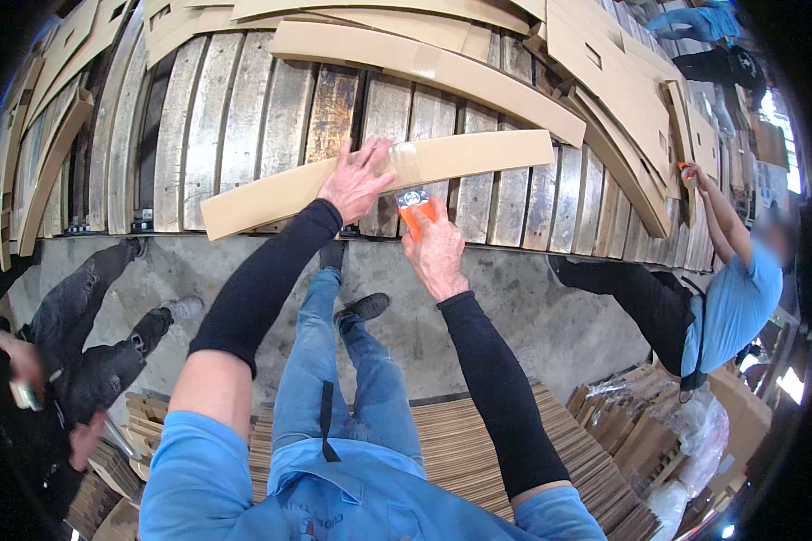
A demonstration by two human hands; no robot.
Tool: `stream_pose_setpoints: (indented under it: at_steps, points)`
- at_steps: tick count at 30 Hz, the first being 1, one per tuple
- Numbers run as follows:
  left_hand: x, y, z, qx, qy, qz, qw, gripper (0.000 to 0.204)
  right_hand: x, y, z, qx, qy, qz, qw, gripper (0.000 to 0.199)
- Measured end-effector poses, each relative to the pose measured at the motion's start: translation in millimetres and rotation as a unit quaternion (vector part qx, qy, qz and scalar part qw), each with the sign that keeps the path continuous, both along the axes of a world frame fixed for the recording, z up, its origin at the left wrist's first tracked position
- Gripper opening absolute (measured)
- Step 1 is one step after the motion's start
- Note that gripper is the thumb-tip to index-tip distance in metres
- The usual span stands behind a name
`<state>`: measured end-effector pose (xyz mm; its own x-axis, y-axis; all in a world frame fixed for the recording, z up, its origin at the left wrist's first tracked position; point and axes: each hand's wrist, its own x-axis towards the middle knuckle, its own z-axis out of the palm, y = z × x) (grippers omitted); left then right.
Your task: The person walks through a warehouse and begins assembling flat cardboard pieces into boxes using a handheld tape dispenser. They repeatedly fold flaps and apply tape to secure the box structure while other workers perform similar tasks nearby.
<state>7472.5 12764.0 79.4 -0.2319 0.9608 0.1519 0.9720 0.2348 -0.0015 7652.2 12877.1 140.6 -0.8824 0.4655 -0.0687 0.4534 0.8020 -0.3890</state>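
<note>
Head view, looking down: a long, narrow cardboard box (pixel 496 154) lies at a slight slant along the near edge of a worn wooden slatted bench (pixel 244 108). The person's left hand (pixel 354 187) rests on it, fingers spread, gripping nothing. The right hand (pixel 438 245) is closed around an orange handheld tape dispenser (pixel 415 215), its metal head at the box's near edge, beside a strip of clear tape (pixel 405 164). Another long box (pixel 478 86) lies beyond. To the right, a co-worker in a blue shirt (pixel 740 302) reaches toward the bench.
</note>
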Motion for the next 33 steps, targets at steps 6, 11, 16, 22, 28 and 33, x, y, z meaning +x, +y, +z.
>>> stream_pose_setpoints:
  at_steps: [6, 11, 16, 22, 28, 33]
  points:
    - [-19.8, 54.1, 12.2, -0.125, -0.188, 0.024, 0.974, 0.061, -2.5, 5.3, -2.8, -0.034, -0.012, -0.030, 0.999, 0.050]
    - [-68.3, 32.9, 1.7, -0.219, -0.523, -0.012, 0.823, 0.080, -14.2, -1.6, 17.9, -0.055, 0.020, 0.010, 0.998, 0.048]
    - [-37.4, 0.6, 6.3, -0.048, -0.429, 0.125, 0.893, 0.068, -42.9, 8.4, 23.3, -0.039, 0.027, 0.021, 0.999, 0.045]
    - [14.1, -16.3, 2.3, -0.034, -0.154, 0.144, 0.977, 0.060, -55.0, 9.5, 25.5, -0.041, 0.005, 0.045, 0.998, 0.046]
    - [11.3, -12.9, 8.0, -0.048, -0.172, 0.136, 0.974, 0.050, 4.7, -0.8, 21.9, -0.077, -0.014, 0.030, 0.996, 0.047]
    - [9.2, -0.1, 20.2, -0.109, -0.248, 0.143, 0.952, 0.047, 46.3, -9.4, -3.2, -0.070, -0.030, 0.004, 0.997, 0.044]
